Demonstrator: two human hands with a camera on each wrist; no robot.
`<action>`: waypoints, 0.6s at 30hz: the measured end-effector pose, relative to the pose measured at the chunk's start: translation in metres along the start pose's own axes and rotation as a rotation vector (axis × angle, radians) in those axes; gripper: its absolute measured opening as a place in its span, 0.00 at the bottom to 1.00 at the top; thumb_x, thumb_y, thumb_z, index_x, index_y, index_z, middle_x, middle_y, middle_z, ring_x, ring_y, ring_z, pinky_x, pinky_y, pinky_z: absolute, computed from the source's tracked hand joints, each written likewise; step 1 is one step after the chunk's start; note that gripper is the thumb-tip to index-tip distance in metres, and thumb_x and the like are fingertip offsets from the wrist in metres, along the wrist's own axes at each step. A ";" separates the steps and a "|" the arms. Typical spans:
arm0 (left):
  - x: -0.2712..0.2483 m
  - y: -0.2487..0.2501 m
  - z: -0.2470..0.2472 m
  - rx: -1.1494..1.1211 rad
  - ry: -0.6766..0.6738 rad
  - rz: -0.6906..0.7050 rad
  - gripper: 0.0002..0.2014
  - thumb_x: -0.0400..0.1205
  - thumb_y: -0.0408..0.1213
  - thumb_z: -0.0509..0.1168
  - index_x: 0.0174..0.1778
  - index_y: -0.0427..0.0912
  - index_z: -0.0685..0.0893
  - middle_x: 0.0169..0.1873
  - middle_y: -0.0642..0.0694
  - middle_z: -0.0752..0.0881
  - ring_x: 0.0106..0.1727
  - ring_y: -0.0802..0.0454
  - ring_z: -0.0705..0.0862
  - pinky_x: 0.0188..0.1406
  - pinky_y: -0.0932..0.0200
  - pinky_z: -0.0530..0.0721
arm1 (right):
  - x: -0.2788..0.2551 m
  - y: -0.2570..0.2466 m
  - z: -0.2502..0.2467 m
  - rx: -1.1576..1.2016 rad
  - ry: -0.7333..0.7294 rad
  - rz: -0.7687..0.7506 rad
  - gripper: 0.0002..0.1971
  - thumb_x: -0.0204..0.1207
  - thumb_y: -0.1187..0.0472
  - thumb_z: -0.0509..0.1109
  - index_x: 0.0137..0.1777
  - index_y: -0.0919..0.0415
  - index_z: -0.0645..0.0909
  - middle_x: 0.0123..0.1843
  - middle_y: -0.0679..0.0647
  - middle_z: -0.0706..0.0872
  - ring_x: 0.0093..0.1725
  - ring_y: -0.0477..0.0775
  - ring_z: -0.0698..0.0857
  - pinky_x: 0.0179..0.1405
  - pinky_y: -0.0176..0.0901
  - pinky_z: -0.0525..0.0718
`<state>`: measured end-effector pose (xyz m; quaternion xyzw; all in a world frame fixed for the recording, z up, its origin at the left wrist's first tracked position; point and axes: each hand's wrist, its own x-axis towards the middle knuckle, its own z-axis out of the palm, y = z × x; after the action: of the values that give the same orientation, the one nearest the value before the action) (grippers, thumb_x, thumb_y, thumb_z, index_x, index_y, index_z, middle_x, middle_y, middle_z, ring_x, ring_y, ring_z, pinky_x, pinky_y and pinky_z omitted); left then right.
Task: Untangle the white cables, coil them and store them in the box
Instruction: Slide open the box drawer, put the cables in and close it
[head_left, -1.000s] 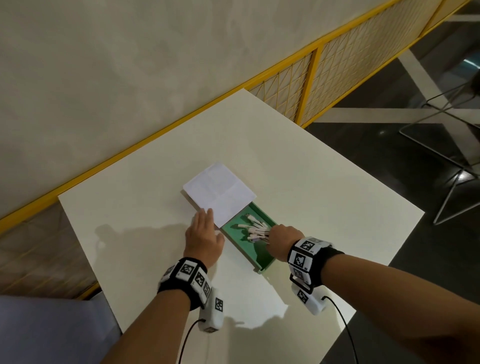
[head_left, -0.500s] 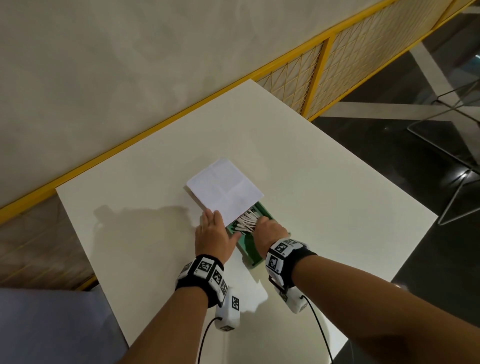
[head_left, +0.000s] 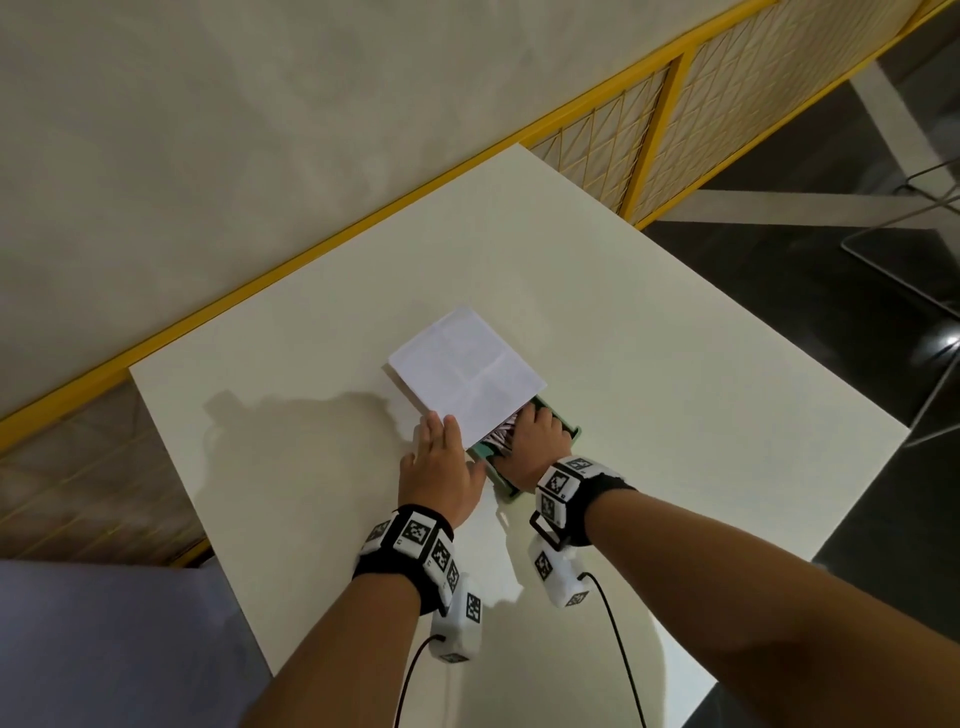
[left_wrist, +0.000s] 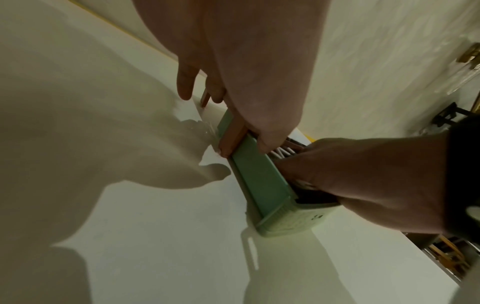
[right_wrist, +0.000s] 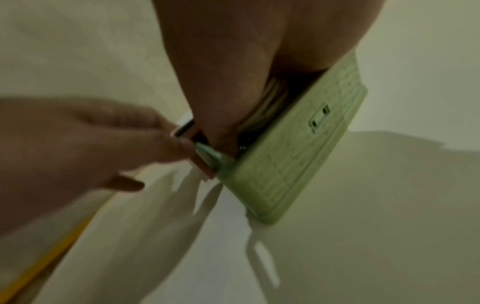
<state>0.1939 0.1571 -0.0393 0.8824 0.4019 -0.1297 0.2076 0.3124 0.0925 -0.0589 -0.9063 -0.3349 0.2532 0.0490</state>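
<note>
White cables (head_left: 497, 435) lie inside shallow green plastic box (head_left: 570, 429), near desk (head_left: 675, 364) centre. Right hand (head_left: 532, 447) presses them down, grip hidden. Left hand (head_left: 441, 473) flat, thumb on rim, steadies white sliding lid (head_left: 467, 379). Advice: tuck ends flat before lid closes.

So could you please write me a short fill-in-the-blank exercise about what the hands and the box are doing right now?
1. The right hand reaches into the ____ plastic box.
2. The white cables lie ____ the box.
3. The white lid covers the box's ____ end.
4. The left hand rests on the white ____.

Missing words: green; inside; far; table
</note>
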 end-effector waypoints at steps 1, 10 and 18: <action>0.000 -0.001 -0.001 -0.001 -0.008 0.000 0.34 0.84 0.48 0.54 0.83 0.38 0.49 0.84 0.36 0.47 0.85 0.43 0.48 0.76 0.42 0.64 | 0.000 0.001 -0.002 0.034 -0.011 -0.008 0.42 0.66 0.42 0.73 0.73 0.65 0.61 0.70 0.63 0.73 0.70 0.64 0.74 0.65 0.57 0.76; -0.001 -0.006 -0.001 0.104 0.008 0.038 0.34 0.83 0.45 0.55 0.83 0.39 0.51 0.84 0.37 0.50 0.84 0.42 0.51 0.73 0.42 0.69 | -0.030 0.039 -0.030 0.318 0.097 -0.150 0.34 0.72 0.48 0.71 0.75 0.58 0.65 0.70 0.60 0.75 0.68 0.64 0.75 0.68 0.58 0.75; 0.003 -0.002 -0.015 0.177 0.143 0.169 0.26 0.77 0.39 0.57 0.71 0.35 0.77 0.72 0.29 0.75 0.71 0.33 0.77 0.61 0.36 0.77 | -0.060 0.065 -0.033 1.664 -0.077 0.589 0.29 0.80 0.42 0.58 0.74 0.61 0.66 0.66 0.59 0.75 0.62 0.67 0.79 0.45 0.59 0.85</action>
<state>0.1951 0.1668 -0.0281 0.9349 0.3269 -0.0836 0.1101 0.3279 0.0070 -0.0218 -0.6173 0.2035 0.4475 0.6143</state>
